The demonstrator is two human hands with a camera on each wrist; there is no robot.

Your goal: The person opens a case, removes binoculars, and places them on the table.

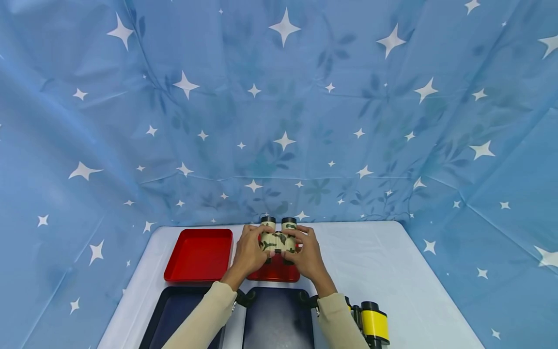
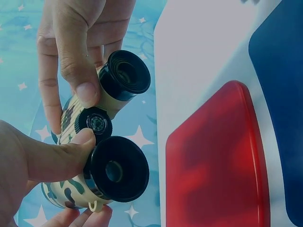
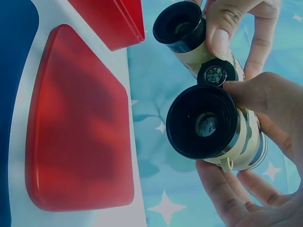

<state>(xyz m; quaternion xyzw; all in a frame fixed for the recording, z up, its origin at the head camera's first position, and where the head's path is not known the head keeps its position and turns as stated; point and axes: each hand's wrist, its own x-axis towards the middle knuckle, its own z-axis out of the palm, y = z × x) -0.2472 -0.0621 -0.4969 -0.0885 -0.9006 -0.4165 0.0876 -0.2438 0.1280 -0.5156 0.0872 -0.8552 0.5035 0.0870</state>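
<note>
Both hands hold a pair of camouflage binoculars above the middle red tray, with the black eyecups toward the person. My left hand grips the left barrel, its thumb beside the small compass dial at the centre. On the other barrel, my right hand has its fingers curled round the side and its thumb near the same dial. A small cord loop sticks out from the barrel in the right wrist view. Parts of the barrels are hidden behind the fingers.
Another red tray stands to the left on the white table. Nearer lie two dark blue trays, partly under the forearms. Yellow and black binoculars stand at the front right. A blue star-patterned curtain surrounds the table.
</note>
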